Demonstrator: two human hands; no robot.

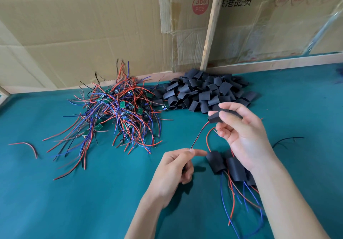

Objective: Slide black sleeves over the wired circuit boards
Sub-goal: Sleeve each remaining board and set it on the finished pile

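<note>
My right hand (241, 131) holds a black sleeve (215, 117) between thumb and fingers, raised above the green table. A red and black wire (199, 134) runs out of the sleeve's left end, down to my left hand (174, 166), which pinches its tip between thumb and forefinger. The board inside the sleeve is hidden. A tangled pile of small green circuit boards with red, blue and black wires (118, 108) lies at centre left. A heap of loose black sleeves (202, 92) sits behind my right hand. Several sleeved boards (226, 166) lie under my right wrist.
The green table (74, 192) ends at a wooden rail (278, 65) with cardboard sheets (83, 34) standing behind it. A stray red and black wire (27, 147) lies at far left, and a black wire (285, 140) lies to the right of my right hand.
</note>
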